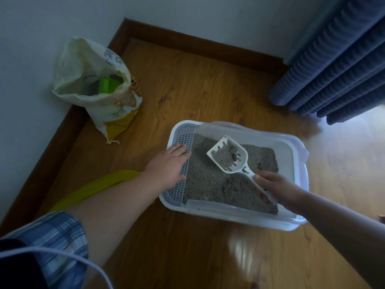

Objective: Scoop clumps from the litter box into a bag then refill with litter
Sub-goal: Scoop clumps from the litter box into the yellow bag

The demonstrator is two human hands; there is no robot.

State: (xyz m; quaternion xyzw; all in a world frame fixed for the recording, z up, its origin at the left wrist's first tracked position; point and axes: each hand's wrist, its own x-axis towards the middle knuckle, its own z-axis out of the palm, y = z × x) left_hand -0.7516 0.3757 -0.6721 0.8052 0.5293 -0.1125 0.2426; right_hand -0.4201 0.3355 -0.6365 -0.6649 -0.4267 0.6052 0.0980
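Note:
A white litter box [295, 163] sits on the wooden floor, filled with grey litter [210, 180]. My right hand [275, 186] grips the handle of a white slotted scoop [229, 157], held above the litter with grains and a dark clump in it. My left hand [168, 165] rests flat on the grey grid step [184, 180] at the box's left edge. An open white and yellow litter bag [100, 88] stands in the corner at the back left, with a green scoop [108, 85] inside.
Blue curtains [337, 65] hang at the back right. Brown skirting [48, 155] runs along the walls. A yellow object [93, 188] lies on the floor under my left forearm. A white cable [62, 255] crosses the lower left.

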